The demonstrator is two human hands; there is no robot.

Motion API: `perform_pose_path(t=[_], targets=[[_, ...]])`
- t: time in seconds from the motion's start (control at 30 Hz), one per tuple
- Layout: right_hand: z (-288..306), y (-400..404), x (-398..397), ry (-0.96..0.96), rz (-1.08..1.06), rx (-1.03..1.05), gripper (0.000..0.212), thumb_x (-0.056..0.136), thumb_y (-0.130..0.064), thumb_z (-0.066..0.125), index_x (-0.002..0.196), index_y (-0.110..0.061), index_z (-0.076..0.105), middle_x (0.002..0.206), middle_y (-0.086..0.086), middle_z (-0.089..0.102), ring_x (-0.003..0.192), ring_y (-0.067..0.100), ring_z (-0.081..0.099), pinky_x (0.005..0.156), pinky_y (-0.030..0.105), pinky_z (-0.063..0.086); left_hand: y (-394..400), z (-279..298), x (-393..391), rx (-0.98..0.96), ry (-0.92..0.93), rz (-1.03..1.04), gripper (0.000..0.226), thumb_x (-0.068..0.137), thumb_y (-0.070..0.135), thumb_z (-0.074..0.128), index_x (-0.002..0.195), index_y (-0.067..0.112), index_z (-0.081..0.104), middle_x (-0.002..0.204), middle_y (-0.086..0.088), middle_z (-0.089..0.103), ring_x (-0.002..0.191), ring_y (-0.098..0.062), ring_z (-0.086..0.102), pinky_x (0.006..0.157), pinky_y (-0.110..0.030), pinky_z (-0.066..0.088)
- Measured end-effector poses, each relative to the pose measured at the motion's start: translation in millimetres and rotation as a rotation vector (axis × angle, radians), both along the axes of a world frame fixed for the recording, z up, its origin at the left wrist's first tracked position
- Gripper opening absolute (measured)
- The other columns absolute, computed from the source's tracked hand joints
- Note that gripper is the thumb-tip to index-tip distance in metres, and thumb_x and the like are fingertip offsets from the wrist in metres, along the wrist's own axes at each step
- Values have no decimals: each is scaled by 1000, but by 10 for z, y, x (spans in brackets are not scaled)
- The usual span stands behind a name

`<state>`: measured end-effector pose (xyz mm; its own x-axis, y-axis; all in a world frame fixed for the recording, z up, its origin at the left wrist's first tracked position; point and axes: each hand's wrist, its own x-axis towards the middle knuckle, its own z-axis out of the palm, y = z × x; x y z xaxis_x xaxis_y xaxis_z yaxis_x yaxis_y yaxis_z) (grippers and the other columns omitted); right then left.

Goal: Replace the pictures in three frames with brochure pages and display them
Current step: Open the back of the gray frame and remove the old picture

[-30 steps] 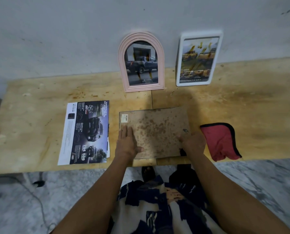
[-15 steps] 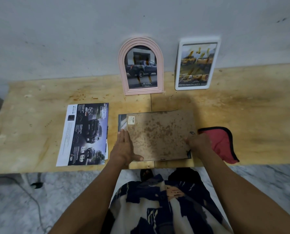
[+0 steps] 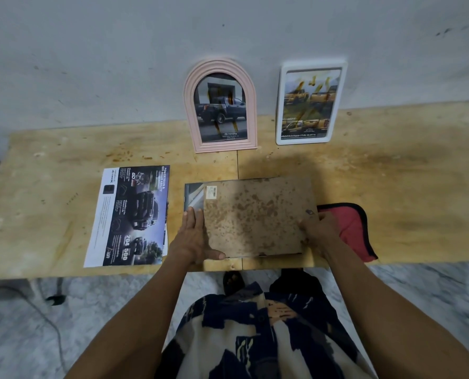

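Plywood, pale yellow and stained, makes up the bench [image 3: 392,173] in front of us, set against a grey wall [image 3: 118,50]. Near its front edge lies the third frame, face down: a rectangular frame with a brown, spotted backing board [image 3: 258,217] that carries a small white label at its far left corner. The board sits shifted to the right, so a strip of the dark frame [image 3: 193,195] shows along its left side.

Our left hand [image 3: 196,239] lies flat and open on the left edge of the frame, fingers together and pointing away from us, thumb stretched along the near edge of the board. Our right hand [image 3: 319,231] rests on the right edge of the board, fingers curled down over it; we cannot tell whether they grip the edge or only press on it.

Just to the right of that hand, a red cloth with a black border [image 3: 353,231] lies on the bench, partly hidden by the hand and wrist. To the left of the frame, close to it but apart, a printed brochure page with dark cars [image 3: 131,214] lies flat.

At the back, two frames stand upright and lean on the wall: a pink arched frame [image 3: 221,105] holding a picture of a dark pickup, and to its right a white rectangular frame [image 3: 310,103] holding a page with yellow pickups.
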<state>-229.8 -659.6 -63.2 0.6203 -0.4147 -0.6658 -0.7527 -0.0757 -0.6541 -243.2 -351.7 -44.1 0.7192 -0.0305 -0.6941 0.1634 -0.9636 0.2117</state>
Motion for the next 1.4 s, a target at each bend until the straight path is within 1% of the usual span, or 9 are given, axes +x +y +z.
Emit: perform_pose_path(t=[0.1, 0.33, 0.47, 0.77, 1.03, 1.13, 1.2, 1.3, 1.4], targets=[[8, -4, 3, -7, -30, 28, 22, 85, -9, 62, 105, -5, 52, 98, 7, 57, 90, 26, 58, 70, 36, 52, -15, 8, 10, 17, 23, -1, 151, 62, 68, 80, 153, 7, -25, 159, -12, -34, 148, -29, -28, 123, -46, 4], [-109, -221, -8, 28, -118, 45, 45, 75, -34, 66, 117, -25, 54, 113, 4, 62, 94, 27, 63, 79, 48, 58, -39, -29, 17, 41, 42, 14, 155, 58, 71, 79, 152, 8, -27, 158, -12, -36, 147, -29, -29, 123, -45, 3], [85, -106, -7, -9, -230, 24, 33, 88, -30, 62, 119, -21, 58, 101, 1, 65, 87, 24, 64, 66, 35, 54, -39, -42, 18, 34, 41, 24, 154, 59, 70, 79, 152, 9, -27, 158, -11, -37, 147, -29, -31, 124, -47, 4], [103, -175, -5, -89, -339, 18, 20, 93, -29, 59, 110, -20, 53, 98, -2, 58, 81, 15, 57, 70, 33, 47, -59, -71, -2, 62, 33, -7, 159, 54, 70, 83, 152, 10, -29, 156, -11, -40, 145, -29, -33, 123, -47, 3], [198, -151, -74, -145, -243, -55, 35, 96, -15, 46, 131, -17, 50, 120, 2, 56, 103, 23, 58, 90, 43, 53, -23, -71, -5, -15, 19, 25, 160, 51, 65, 87, 153, 13, -25, 157, -9, -38, 145, -27, -33, 124, -50, 1], [124, -191, -78, -146, -245, -107, 33, 87, -25, 48, 119, -31, 55, 115, -4, 61, 99, 23, 61, 88, 49, 54, 29, -23, 11, -47, 43, 26, 160, 48, 68, 87, 155, 19, -21, 158, -8, -36, 145, -25, -33, 123, -55, 4], [157, -173, -126, -157, -204, -157, 34, 82, -28, 48, 115, -32, 56, 111, -3, 63, 96, 23, 62, 84, 48, 54, 87, 18, 53, -44, 76, -19, 160, 45, 72, 85, 157, 22, -17, 160, -8, -33, 146, -27, -31, 121, -60, 7], [297, -90, -209, -223, -235, -182, 31, 94, -15, 49, 123, -12, 59, 109, 6, 64, 84, 15, 57, 64, 21, 44, 180, 95, 130, -42, 115, -113, 159, 37, 81, 81, 159, 30, -7, 165, -6, -13, 151, -33, -18, 118, -65, 13], [325, 4, -259, -253, -316, -162, 33, 93, -10, 50, 125, -13, 59, 108, 2, 63, 86, 14, 60, 64, 17, 44, 200, 228, 134, -442, 101, 118, 129, 52, 58, 93, 157, 34, 21, 158, -3, 31, 148, -29, 23, 114, -49, 36]])
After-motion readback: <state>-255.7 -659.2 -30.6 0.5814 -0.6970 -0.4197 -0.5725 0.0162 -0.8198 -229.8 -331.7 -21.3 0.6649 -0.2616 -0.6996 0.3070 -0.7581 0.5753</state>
